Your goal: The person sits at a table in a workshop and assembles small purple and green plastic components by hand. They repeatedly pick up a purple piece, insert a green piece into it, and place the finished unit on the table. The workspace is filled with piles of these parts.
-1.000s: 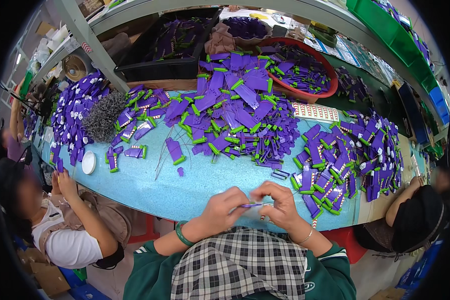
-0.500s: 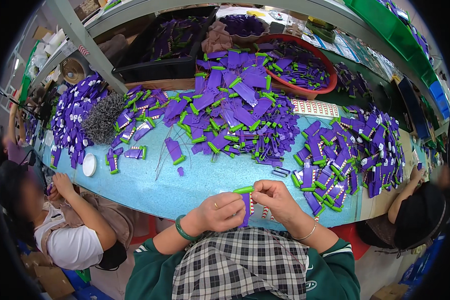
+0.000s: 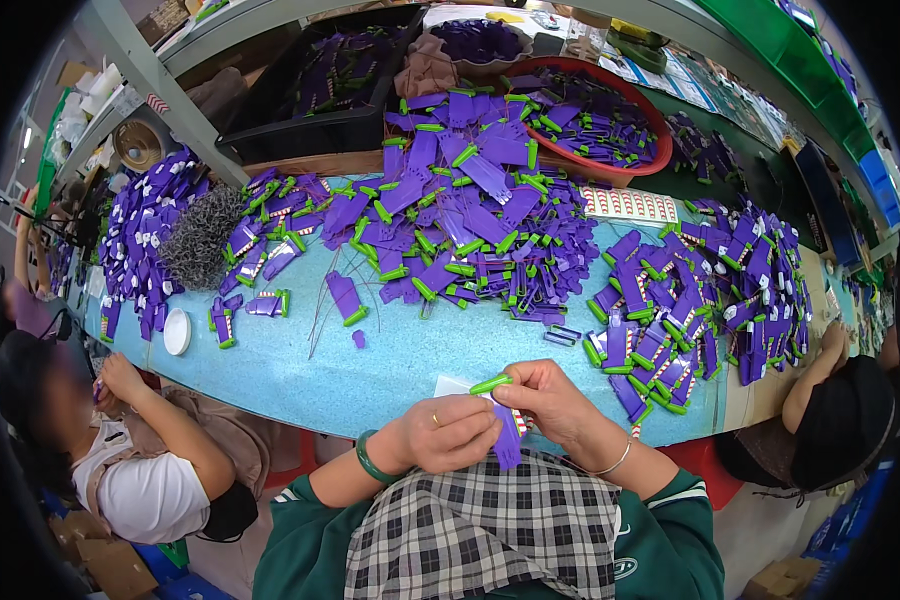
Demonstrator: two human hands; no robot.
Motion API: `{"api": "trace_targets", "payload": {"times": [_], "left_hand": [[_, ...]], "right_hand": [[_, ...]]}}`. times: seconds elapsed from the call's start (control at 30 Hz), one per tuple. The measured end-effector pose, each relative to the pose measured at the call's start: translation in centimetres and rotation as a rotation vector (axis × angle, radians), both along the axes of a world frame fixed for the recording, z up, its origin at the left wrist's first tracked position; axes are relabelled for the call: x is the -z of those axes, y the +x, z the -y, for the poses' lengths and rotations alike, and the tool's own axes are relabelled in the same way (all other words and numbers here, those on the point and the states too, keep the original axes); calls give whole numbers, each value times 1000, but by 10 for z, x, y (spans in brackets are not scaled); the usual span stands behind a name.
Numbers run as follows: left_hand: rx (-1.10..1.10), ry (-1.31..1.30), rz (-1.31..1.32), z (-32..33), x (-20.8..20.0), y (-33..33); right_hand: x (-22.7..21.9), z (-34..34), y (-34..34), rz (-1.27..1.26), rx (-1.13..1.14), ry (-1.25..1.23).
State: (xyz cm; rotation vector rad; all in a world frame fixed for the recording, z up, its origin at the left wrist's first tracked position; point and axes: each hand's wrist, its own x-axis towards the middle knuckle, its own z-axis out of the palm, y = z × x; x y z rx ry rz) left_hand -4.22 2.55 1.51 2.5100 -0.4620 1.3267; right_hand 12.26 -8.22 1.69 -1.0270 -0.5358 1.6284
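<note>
At the table's near edge, both my hands are closed on one flat purple plastic piece with a bright green end. It has a red-and-white striped strip along one side. My left hand pinches it from the left, its fingertips below the green end. My right hand pinches by the green end's right tip, thumb and forefinger together. Just behind my left fingers, part of a white sheet shows on the blue tabletop. What lies between my fingertips is partly hidden.
A heap of purple-and-green pieces spreads ahead, with striped ones at right. Behind stand a red basin and a black tray. Left are dark wire parts and a white lid. Co-workers sit on both sides.
The purple piece has tilted, its lower end swinging right, and its striped strip shows more. The white sheet has come into sight behind my left fingers. Both hands still grip the piece.
</note>
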Motion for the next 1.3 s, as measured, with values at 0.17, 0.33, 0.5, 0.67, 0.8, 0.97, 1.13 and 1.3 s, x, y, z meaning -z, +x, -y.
{"api": "trace_targets", "payload": {"times": [0.17,0.33,0.5,0.67,0.8,0.97,1.13,1.3], "left_hand": [[-46,2,-44,2,-2,-2],[-54,-40,-76,9,2,-3],[-155,-292,-77,4,14,3],[92,-1610,-471,16,1,7],[171,-1763,-610,10,-3,10],[197,-1730,-731,10,1,10],[184,-1710,-777,15,2,11],[125,-1729,-810,19,3,22]], "right_hand": [[-5,16,-11,96,-92,-129],[-15,36,4,231,-344,-127],[-2,48,22,187,-328,189],[2,31,25,261,286,61],[0,29,21,314,131,107],[-2,27,24,382,36,107],[3,26,25,409,-32,56],[5,23,13,339,30,-47]]}}
